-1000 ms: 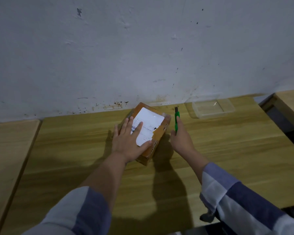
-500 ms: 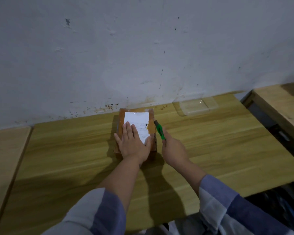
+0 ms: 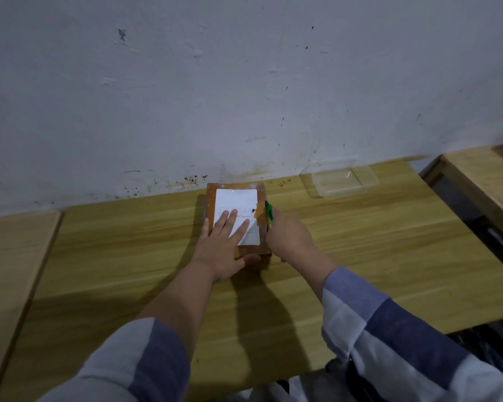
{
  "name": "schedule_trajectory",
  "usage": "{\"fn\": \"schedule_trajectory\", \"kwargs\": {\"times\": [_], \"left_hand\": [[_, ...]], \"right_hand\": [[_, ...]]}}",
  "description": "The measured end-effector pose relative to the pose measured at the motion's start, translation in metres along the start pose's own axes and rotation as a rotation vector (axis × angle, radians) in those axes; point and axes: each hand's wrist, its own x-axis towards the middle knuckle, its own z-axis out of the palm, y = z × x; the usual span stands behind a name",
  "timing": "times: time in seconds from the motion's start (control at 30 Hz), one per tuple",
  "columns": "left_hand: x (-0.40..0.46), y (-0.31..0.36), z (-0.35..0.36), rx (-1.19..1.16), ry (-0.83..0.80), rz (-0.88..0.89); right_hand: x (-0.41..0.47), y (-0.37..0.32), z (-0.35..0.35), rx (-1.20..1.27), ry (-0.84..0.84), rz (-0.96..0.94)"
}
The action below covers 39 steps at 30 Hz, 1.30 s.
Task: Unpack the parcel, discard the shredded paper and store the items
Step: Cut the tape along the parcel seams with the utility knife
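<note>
The left hand (image 3: 222, 247) lies flat and open on the parcel (image 3: 236, 220), fingers spread over its white label (image 3: 238, 210), seemingly to pin the box steady. The right hand (image 3: 288, 237) is closed around a green cutter (image 3: 269, 211), its tip at the parcel's right edge, probably to slit the tape there. The parcel sits on the wooden bench (image 3: 375, 245), near the far wall. The label's print is too small to read. A clear plastic container (image 3: 343, 181) stands apart at far right, likely for storing items.

Left hand (image 3: 221, 248) flat on parcel (image 3: 235, 219); right hand (image 3: 288, 239) grips green cutter (image 3: 269, 211).
</note>
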Motion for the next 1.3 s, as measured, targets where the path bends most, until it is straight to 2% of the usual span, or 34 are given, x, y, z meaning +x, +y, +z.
{"fn": "schedule_trajectory", "kwargs": {"times": [0.33, 0.53, 0.67, 0.8, 0.87, 1.1, 1.3], "left_hand": [[-0.002, 0.015, 0.000, -0.023, -0.025, -0.092], [-0.003, 0.018, 0.001, -0.065, -0.020, -0.117], [-0.001, 0.032, 0.000, -0.143, -0.013, -0.216], [0.003, 0.052, -0.004, -0.239, -0.038, -0.300], [0.003, 0.053, -0.005, -0.251, -0.047, -0.265], [-0.014, 0.010, -0.013, -0.112, -0.001, 0.052], [-0.015, 0.010, -0.012, -0.052, 0.026, 0.079]], "right_hand": [[-0.045, 0.016, 0.032, -0.139, -0.047, 0.026], [-0.058, 0.026, 0.035, -0.057, 0.018, 0.047], [-0.067, 0.040, 0.033, 0.073, 0.127, 0.028], [-0.067, 0.058, 0.028, 0.136, 0.153, 0.048], [-0.061, 0.063, 0.024, 0.131, 0.147, 0.054], [-0.040, 0.073, 0.013, 0.186, 0.123, 0.063], [-0.065, 0.070, 0.036, 0.495, 0.226, 0.124]]}}
